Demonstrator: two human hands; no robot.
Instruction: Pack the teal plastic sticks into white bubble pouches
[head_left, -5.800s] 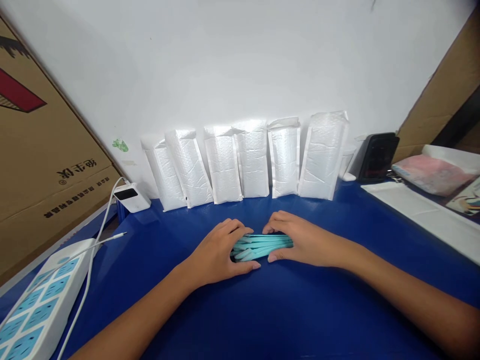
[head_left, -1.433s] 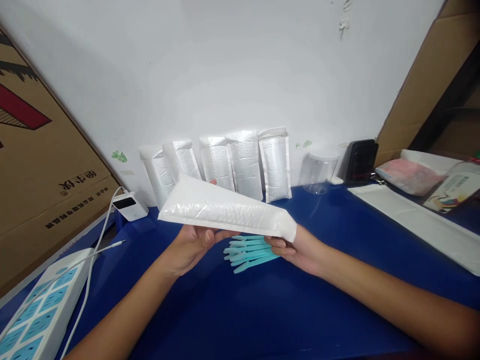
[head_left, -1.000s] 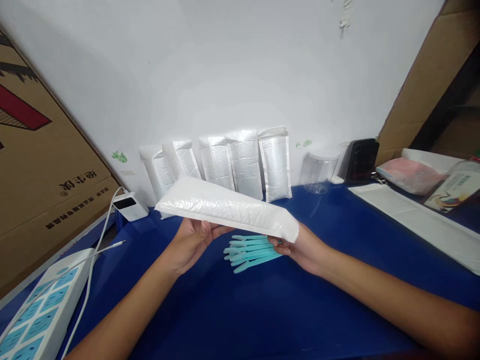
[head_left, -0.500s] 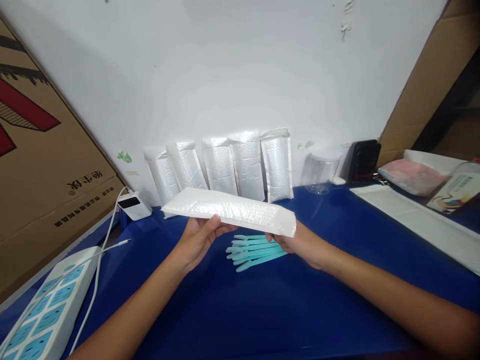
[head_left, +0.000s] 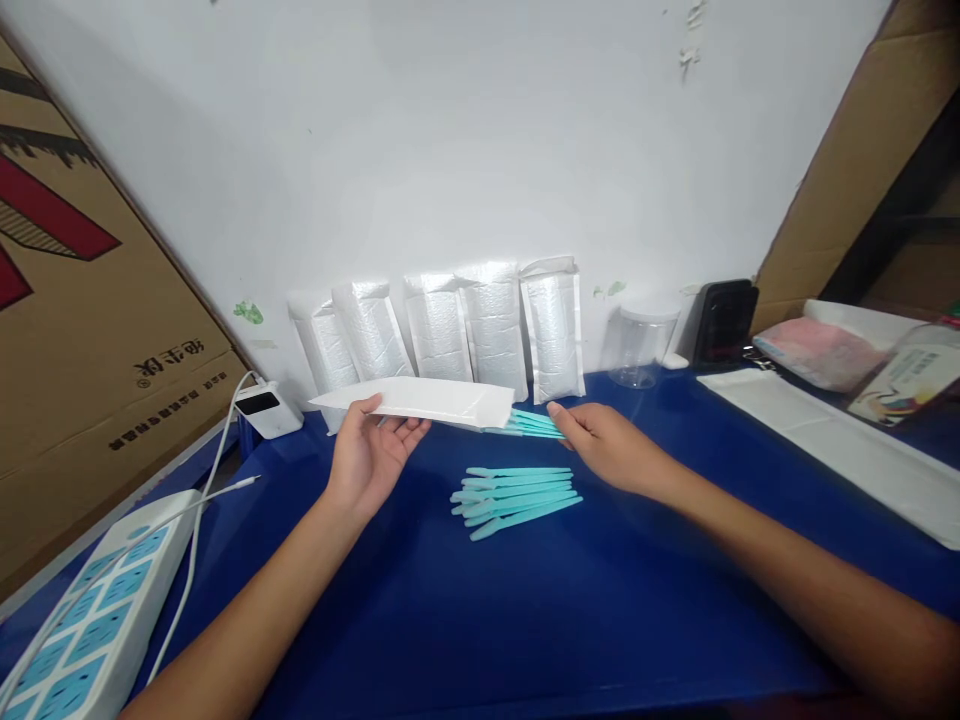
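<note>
A white bubble mailer (head_left: 442,400) lies nearly level above the table, held at its left part by my left hand (head_left: 375,450), thumb on top and fingers beneath. At its right end my right hand (head_left: 600,435) pinches a bunch of thin teal eyebrow razors (head_left: 536,424). Their far ends are hidden at the mailer's mouth; how deep they reach inside I cannot tell. Below, on the blue table, a loose fan of several more teal eyebrow razors (head_left: 517,495) has its handles pointing right.
Several filled bubble mailers (head_left: 491,330) lean on the wall behind. A clear jar (head_left: 645,345) and a black case (head_left: 726,322) stand to their right, near a flat white mailer (head_left: 832,455). A power strip (head_left: 97,610), cables and a white power bank (head_left: 270,410) are at left.
The mailer has shifted left and its bubbled face has tipped away. My right hand has come out from behind its right end, showing the bunch of teal razors between hand and mailer.
</note>
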